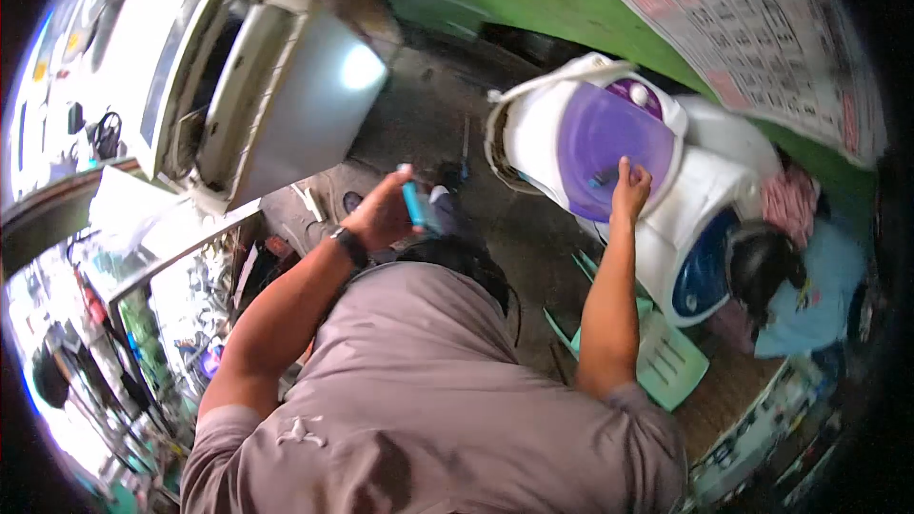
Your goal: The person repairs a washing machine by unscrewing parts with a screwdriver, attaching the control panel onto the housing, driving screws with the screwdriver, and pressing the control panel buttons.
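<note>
Grip of left hand (381,215) pinching blurred turquoise object (413,202), right hand (630,194) over purple lid (609,128), its grip unclear

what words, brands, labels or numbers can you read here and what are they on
Nothing reads clearly.
Wall calendar: numbers in a grid, too blurred to quote.
Washing machine: no readable label on its purple knob panel.
Shirt emblem: a small pale shape, no readable words.

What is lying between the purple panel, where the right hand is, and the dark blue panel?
In the head view, white plastic casing lies between the purple panel and the dark blue panel, with the right hand over the purple one.
</note>
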A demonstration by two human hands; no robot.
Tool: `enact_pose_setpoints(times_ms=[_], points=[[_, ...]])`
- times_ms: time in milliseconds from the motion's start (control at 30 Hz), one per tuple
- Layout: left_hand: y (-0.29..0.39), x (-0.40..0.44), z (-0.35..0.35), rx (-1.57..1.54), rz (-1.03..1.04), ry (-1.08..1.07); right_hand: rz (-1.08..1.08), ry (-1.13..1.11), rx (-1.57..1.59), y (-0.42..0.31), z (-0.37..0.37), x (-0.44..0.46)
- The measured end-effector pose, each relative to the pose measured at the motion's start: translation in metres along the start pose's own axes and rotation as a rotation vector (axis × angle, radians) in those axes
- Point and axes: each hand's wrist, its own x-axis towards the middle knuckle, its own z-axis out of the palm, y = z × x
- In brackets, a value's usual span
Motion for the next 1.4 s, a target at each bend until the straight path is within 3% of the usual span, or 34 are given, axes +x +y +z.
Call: enact_pose_setpoints(times_ms=[33,100,167,233,267,367,433,467,567,633,733,800,867,933,1000,1033,1100,1167,1200,1267,1400], points=[[-0.002,0.005,-0.002,-0.013,0.015,-0.034,-0.134,-0.229,0.104,-0.029,0.004,-0.029],[-0.001,0.004,0.002,-0.065,0.064,-0.106,-0.177,-0.799,0.229,-0.109,0.005,-0.108],[-0.001,0.001,0.008,-0.163,0.133,-0.214,-0.087,-1.3,0.336,-0.167,0.013,-0.174],[0.002,-0.003,0.004,-0.195,0.213,-0.304,0.105,-1.543,0.504,-0.196,0.027,-0.214],[0.002,-0.006,-0.001,-0.217,0.253,-0.356,-0.09,-1.599,0.451,-0.214,0.026,-0.23],[0.011,-0.041,-0.007,-0.368,0.363,-0.473,-0.289,-1.612,0.37,-0.241,0.039,-0.255],[0.016,-0.064,-0.008,-0.327,0.455,-0.47,-0.907,-1.38,0.303,-0.26,0.058,-0.267],[0.015,-0.075,-0.009,-0.272,0.511,-0.464,-0.928,-1.409,0.298,-0.266,0.064,-0.272],[0.017,-0.097,-0.024,-0.26,0.58,-0.491,-1.176,-1.165,0.313,-0.295,0.078,-0.299],[0.029,-0.123,-0.042,-0.121,0.675,-0.451,-1.131,-1.176,0.357,-0.311,0.088,-0.313],[0.067,-0.175,-0.09,0.582,0.891,0.335,-0.897,-1.259,0.42,-0.334,0.094,-0.326],[0.1,-0.205,-0.139,0.809,0.864,0.97,-0.928,-1.221,0.438,-0.351,0.1,-0.331],[0.139,-0.214,-0.222,0.81,1.107,1.174,-0.992,-1.195,0.485,-0.377,0.101,-0.344],[0.185,-0.243,-0.248,0.928,0.975,1.388,-1.218,-1.139,0.387,-0.406,0.1,-0.354],[0.224,-0.25,-0.27,1.16,0.767,1.454,-1.294,-1.091,0.357,-0.437,0.101,-0.374],[0.244,-0.253,-0.276,1.187,0.61,1.387,-1.357,-1.099,0.345,-0.452,0.101,-0.387],[0.256,-0.248,-0.278,1.233,0.739,1.463,-1.524,-1.041,0.308,-0.477,0.108,-0.408],[0.275,-0.243,-0.288,1.429,1.056,1.609,-1.537,-1.044,0.313,-0.491,0.121,-0.42],[0.288,-0.245,-0.289,1.473,1.024,1.546,-1.549,-1.068,0.311,-0.495,0.126,-0.426],[0.309,-0.24,-0.298,1.627,1.162,1.579,-1.456,-1.103,0.307,-0.493,0.146,-0.433],[0.347,-0.209,-0.299,1.707,0.941,1.4,-1.386,-1.154,0.276,-0.497,0.181,-0.442]])
